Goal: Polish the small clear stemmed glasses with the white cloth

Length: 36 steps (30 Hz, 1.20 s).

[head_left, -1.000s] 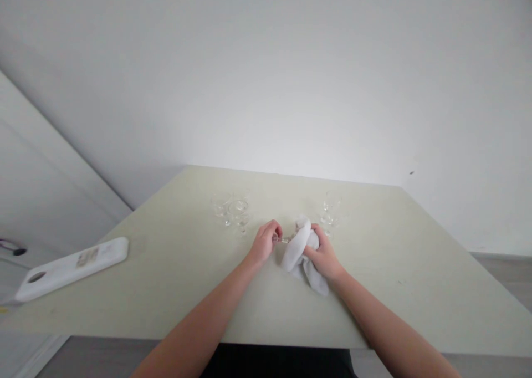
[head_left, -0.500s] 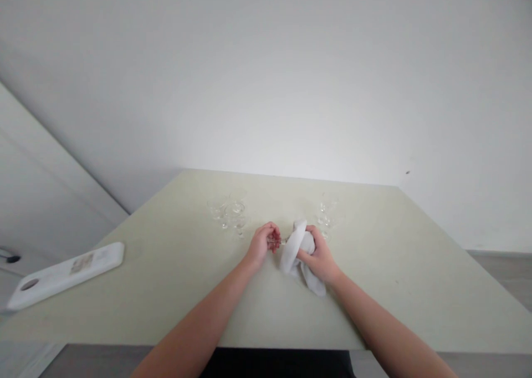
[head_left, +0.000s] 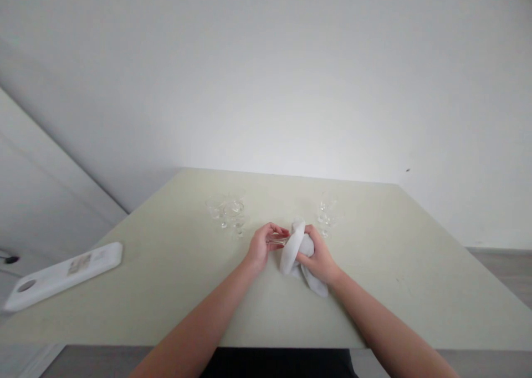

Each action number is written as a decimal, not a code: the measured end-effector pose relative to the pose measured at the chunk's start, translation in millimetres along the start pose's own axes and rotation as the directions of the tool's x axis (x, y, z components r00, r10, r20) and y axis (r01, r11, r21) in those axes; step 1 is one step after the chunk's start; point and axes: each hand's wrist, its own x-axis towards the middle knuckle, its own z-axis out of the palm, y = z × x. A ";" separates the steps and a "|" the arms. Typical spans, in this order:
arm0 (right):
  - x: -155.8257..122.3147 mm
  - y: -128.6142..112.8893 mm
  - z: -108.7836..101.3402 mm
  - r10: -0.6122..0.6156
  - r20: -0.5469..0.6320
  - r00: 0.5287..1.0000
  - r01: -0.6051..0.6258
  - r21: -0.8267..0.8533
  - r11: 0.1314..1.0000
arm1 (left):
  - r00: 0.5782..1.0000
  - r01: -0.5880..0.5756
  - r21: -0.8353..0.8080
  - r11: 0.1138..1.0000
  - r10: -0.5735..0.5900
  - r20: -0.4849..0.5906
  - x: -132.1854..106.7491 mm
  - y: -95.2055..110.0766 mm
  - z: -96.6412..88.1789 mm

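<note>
Both forearms stretched forward, hands close together.
Left hand [head_left: 261,245] curled in a pinch; right hand [head_left: 318,259] closed, fingers wrapped.

No text is showing clearly enough to read. A small label is sitting on the white board [head_left: 62,274] at the bench's [head_left: 166,289] left edge, but its print is blurring out.

A white board [head_left: 62,275] lies at the pale table's [head_left: 166,289] left edge.

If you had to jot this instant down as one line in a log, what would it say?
left hand: grips glass stem | right hand: wraps white cloth round its bowl | table: more glasses, white board left
</note>
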 end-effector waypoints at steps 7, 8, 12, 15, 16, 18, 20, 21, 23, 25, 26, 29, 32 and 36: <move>0.4 2.1 0.0 -0.058 -0.020 0.998 0.059 0.051 0.997 | 0.999 0.019 -0.040 0.999 -0.017 0.038 -3.7 3.5 1.1; 0.5 3.3 0.1 0.022 -0.034 0.999 -0.017 0.121 0.992 | 0.996 -0.057 0.002 0.998 0.057 0.061 -5.8 5.9 1.9; 0.5 9.4 2.1 0.352 0.030 0.936 -0.331 0.422 0.844 | 0.924 -0.362 0.174 0.916 0.328 0.198 -13.7 12.8 4.4; 0.1 11.0 4.3 0.390 0.049 0.920 -0.366 0.469 0.804 | 0.916 -0.387 0.194 0.901 0.352 0.193 -14.6 12.7 4.9; -0.1 10.5 4.8 0.373 0.040 0.927 -0.350 0.448 0.823 | 0.931 -0.354 0.178 0.918 0.326 0.166 -13.7 11.9 4.8; -0.7 8.0 5.0 0.313 0.023 0.950 -0.299 0.368 0.881 | 0.963 -0.263 0.125 0.957 0.252 0.099 -10.5 9.8 4.6; -1.6 4.1 4.5 0.236 0.009 0.972 -0.230 0.261 0.938 | 0.983 -0.180 0.062 0.982 0.178 0.032 -6.8 7.4 4.1; -2.0 1.9 4.1 0.196 0.005 0.981 -0.193 0.210 0.959 | 0.989 -0.149 0.032 0.988 0.149 0.005 -5.3 6.3 3.7; -2.6 -2.6 3.5 0.116 0.007 0.993 -0.116 0.131 0.985 | 0.994 -0.102 -0.020 0.995 0.102 -0.028 -3.2 4.4 3.0; -2.8 -6.1 3.2 0.045 0.013 0.999 -0.046 0.087 0.995 | 0.997 -0.067 -0.056 0.996 0.065 -0.043 -2.5 3.0 2.6; -2.7 -7.3 3.1 0.021 0.014 1.000 -0.022 0.074 0.997 | 0.998 -0.054 -0.069 0.996 0.050 -0.049 -2.5 2.4 2.5; -2.4 -7.9 2.8 0.005 0.008 1.000 -0.006 0.065 0.998 | 0.998 -0.029 -0.090 0.996 0.024 -0.062 -2.8 1.6 2.9; -2.1 -6.5 2.6 0.028 0.008 1.000 -0.028 0.094 0.995 | 0.997 -0.022 -0.093 0.995 0.016 -0.074 -2.9 1.2 3.8; -2.1 -6.0 2.9 0.045 0.012 0.999 -0.046 0.129 0.991 | 0.996 -0.026 -0.097 0.995 0.018 -0.083 -3.0 1.1 4.9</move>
